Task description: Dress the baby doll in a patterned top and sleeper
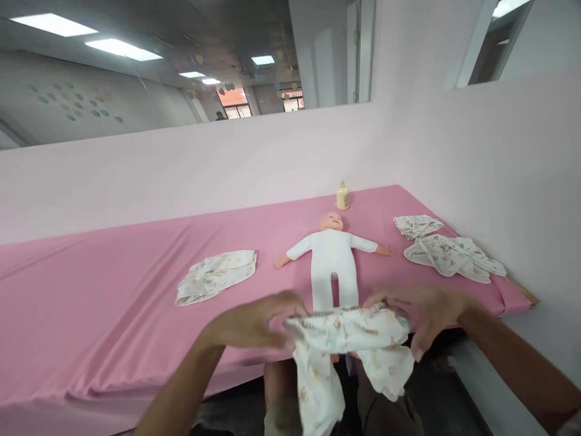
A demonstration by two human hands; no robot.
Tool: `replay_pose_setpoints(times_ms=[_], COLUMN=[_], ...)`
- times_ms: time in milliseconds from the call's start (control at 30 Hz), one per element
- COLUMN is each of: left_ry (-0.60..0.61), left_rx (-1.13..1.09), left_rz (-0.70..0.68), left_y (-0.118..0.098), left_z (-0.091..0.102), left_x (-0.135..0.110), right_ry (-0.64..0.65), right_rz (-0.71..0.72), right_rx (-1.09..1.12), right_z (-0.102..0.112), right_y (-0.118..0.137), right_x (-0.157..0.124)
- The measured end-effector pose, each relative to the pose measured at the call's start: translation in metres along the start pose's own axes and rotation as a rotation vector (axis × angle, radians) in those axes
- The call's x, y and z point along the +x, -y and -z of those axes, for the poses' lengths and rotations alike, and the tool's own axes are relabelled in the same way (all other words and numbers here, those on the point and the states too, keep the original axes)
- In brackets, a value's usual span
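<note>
A pair of white printed baby pants [349,330] hangs in front of me at the table's near edge, waistband up and both legs dangling. My left hand [256,318] grips the waistband's left end between thumb and fingers. At the other end, my right hand [424,309] is closed on the waistband, slightly blurred. Just beyond the pants a baby doll [333,257] in a white body lies on its back, arms spread and feet toward me. The pants hide the ends of its legs.
Pink cloth [127,290] covers the long table. A folded printed garment [218,275] lies left of the doll. On the right are a folded cloth [417,226] and a spread garment [454,255]. A yellowish pump bottle [342,197] stands behind the doll's head, near the wall.
</note>
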State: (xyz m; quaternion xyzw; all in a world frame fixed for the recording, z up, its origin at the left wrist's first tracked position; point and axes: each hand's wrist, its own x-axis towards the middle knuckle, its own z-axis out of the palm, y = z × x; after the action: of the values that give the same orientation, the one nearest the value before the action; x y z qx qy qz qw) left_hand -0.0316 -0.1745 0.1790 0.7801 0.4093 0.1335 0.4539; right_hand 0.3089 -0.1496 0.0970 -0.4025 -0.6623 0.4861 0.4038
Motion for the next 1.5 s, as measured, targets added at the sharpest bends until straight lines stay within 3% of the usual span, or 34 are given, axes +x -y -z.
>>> replay_pose_setpoints(times_ms=[133, 267, 333, 400, 467, 567, 700, 833, 1033, 1267, 1400, 1500], left_ry=[-0.191, -0.418, -0.570, -0.676, -0.750, -0.832, -0.830, -0.762, -0.612, -0.689, -0.836, -0.604], left_rx=[0.283, 0.273, 0.214, 0.115, 0.011, -0.123, -0.211, -0.155, -0.013, 0.157, -0.001, -0.335], left_rz=[-0.029, -0.112, -0.096, -0.073, -0.090, -0.196, -0.358, -0.430, -0.427, -0.415, -0.397, -0.373], left_y=[-0.033, -0.061, -0.072, -0.082, -0.093, -0.114, -0.141, -0.154, -0.142, -0.112, -0.066, -0.030], left_z=[0.044, 0.062, 0.060, 0.057, 0.056, 0.061, 0.057, 0.030, 0.003, 0.013, 0.008, -0.016], left_x=[0.014, 0.023, 0.030, 0.041, 0.052, 0.065, 0.070, 0.067, 0.065, 0.057, 0.057, 0.066], right_ry=[-0.100, 0.035, -0.037, -0.201, -0.332, -0.416, -0.376, -0.198, -0.155, -0.110, -0.125, -0.134], right_rz=[0.129, 0.177, 0.241, 0.303, 0.333, 0.363, 0.439, 0.512, 0.431, 0.503, 0.540, 0.549], right_rx=[0.025, -0.110, -0.178, -0.188, -0.163, -0.105, -0.047, -0.063, -0.167, -0.210, -0.034, 0.092], right_z=[0.010, 0.017, 0.015, 0.010, 0.005, 0.002, -0.005, -0.026, -0.034, -0.023, -0.022, -0.025], right_y=[0.045, 0.093, 0.109, 0.122, 0.136, 0.162, 0.190, 0.185, 0.164, 0.159, 0.167, 0.182], right_x=[0.033, 0.065, 0.076, 0.086, 0.093, 0.097, 0.084, 0.066, 0.064, 0.075, 0.079, 0.086])
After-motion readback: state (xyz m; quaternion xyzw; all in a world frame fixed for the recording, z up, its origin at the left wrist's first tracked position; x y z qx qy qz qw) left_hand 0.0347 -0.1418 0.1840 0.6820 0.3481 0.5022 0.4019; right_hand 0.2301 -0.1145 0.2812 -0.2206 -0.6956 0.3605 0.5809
